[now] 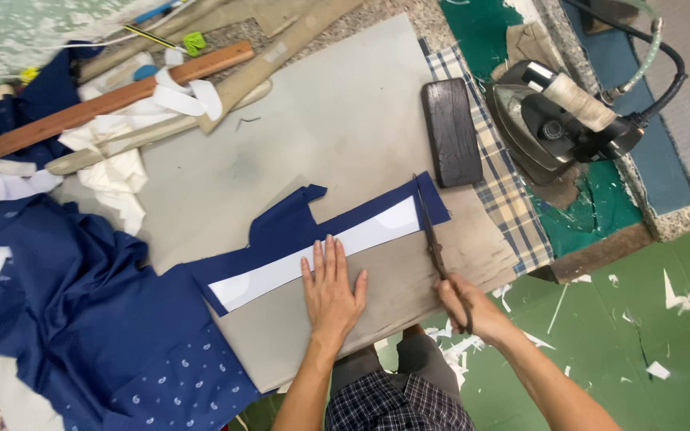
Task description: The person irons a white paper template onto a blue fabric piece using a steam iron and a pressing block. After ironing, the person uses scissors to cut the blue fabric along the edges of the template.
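Note:
My left hand (331, 289) lies flat, fingers apart, pressing on the edge of a long white pattern strip (313, 254) laid over navy blue fabric (285, 231) on the grey work board (337, 120). My right hand (466, 307) grips a pair of dark scissors (430, 231) by the handles. Their blades point away from me and cross the right end of the strip and the navy cloth.
A heap of navy fabric (81, 319) lies at the left. A dark wooden block (450, 132) rests on checked cloth (505, 191). An iron (561, 120) stands at the right. Wooden rulers (113, 100) and white scraps (121, 168) lie at the back left. Green floor (640, 319) holds paper scraps.

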